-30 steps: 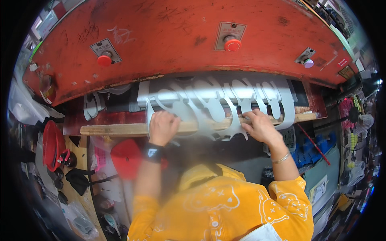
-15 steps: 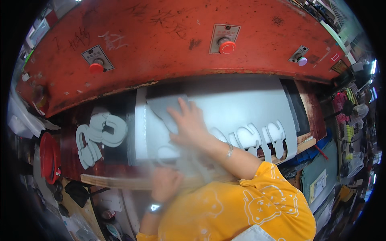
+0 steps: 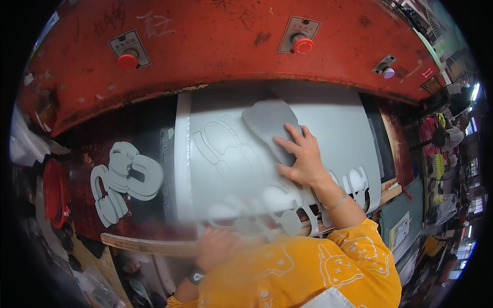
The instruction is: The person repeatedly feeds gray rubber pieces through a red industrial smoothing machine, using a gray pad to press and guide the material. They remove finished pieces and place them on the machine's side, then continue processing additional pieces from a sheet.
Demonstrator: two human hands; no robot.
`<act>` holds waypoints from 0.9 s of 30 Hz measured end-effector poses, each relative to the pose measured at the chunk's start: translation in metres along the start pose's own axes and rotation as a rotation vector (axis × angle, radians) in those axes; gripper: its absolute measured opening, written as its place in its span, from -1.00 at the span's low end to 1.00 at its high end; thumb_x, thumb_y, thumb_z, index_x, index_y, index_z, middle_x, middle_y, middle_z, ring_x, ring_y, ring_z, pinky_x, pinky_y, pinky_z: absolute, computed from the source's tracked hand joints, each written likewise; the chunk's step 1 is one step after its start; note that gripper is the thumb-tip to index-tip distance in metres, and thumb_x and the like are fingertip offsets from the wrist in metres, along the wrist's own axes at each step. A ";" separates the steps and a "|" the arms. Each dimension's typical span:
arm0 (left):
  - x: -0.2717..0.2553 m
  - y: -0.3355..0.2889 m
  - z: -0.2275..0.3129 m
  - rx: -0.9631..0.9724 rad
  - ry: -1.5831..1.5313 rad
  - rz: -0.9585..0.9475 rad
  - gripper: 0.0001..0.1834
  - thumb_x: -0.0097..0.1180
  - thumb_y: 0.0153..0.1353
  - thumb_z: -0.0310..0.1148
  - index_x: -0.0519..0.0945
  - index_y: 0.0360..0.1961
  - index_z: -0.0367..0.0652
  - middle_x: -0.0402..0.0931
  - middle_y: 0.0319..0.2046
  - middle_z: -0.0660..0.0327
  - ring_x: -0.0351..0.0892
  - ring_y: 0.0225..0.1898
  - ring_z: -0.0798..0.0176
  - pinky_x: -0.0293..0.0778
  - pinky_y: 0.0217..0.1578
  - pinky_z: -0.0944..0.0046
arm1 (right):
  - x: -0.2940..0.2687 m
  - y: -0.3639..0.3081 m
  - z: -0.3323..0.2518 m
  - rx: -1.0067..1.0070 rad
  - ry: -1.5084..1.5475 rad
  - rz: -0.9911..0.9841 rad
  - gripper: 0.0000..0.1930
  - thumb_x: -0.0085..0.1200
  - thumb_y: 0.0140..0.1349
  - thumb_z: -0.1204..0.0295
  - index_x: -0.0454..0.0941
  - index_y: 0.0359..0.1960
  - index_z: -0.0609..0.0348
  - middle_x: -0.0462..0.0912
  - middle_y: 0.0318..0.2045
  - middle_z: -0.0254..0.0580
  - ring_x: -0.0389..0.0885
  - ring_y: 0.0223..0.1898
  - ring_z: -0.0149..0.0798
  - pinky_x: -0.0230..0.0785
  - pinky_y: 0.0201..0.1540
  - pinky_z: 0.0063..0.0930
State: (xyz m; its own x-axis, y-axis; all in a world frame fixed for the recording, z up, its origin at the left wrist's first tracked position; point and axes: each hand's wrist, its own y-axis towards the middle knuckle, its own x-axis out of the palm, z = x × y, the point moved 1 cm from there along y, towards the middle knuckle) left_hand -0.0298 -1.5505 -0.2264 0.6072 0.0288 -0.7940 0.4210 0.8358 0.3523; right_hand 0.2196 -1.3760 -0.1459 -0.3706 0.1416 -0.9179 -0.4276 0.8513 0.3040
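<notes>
My right hand grips the right side of a flat grey cutting die with a rounded, lobed outline, fingers spread over its edge. It lies on or just above a pale grey sheet. Cut outlines show in the sheet left of the die, and cut-out openings with thin strips run along its near edge. Low at the front, my left hand is smeared by motion, close to the sheet's near edge. Its fingers cannot be made out.
Thick grey cut pieces are piled on the dark red surface at left. A red machine beam with push buttons spans the far side, overhanging the sheet. A wooden strip edges the front. A red bowl-like object stands far left.
My right hand and the cutting die have moved right across the sheet, uncovering cut outlines at the left. My left hand has shifted slightly and remains near the front edge.
</notes>
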 end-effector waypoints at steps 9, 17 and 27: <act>-0.006 0.020 -0.004 -0.033 -0.015 0.037 -0.84 0.32 -0.11 -0.38 0.58 -0.70 -0.08 0.50 -0.65 0.29 0.49 -0.56 0.19 0.27 -0.44 0.21 | -0.001 0.008 0.021 0.019 0.106 0.050 -0.37 0.30 -0.19 0.26 0.53 0.08 -0.10 0.28 0.26 -0.02 0.17 0.26 0.23 0.06 0.26 0.04; -0.005 0.069 -0.036 -0.084 -0.062 0.195 -0.81 0.29 -0.05 -0.37 0.55 -0.69 -0.15 0.47 -0.65 0.19 0.48 -0.53 0.07 0.32 -0.40 0.15 | -0.066 0.034 0.160 0.182 -0.013 0.842 -0.39 0.13 0.20 0.30 0.26 0.29 0.13 0.12 0.33 0.12 0.03 0.37 0.09 -0.13 0.37 -0.09; -0.014 0.135 -0.081 -0.125 0.120 0.181 -0.77 0.28 -0.01 -0.37 0.51 -0.69 -0.19 0.45 -0.64 0.12 0.44 -0.53 -0.02 0.32 -0.44 0.10 | -0.157 0.118 0.277 0.234 -0.018 1.190 -0.23 -0.04 0.31 0.10 -0.05 0.37 0.36 0.04 0.35 0.27 -0.02 0.39 0.12 -0.18 0.40 -0.15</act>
State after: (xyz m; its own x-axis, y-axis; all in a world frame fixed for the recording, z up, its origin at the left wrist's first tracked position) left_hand -0.0361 -1.3943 -0.2076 0.5781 0.2428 -0.7790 0.2211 0.8724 0.4360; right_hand 0.4562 -1.1578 -0.0364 -0.4174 0.9032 -0.0996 0.3329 0.2540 0.9081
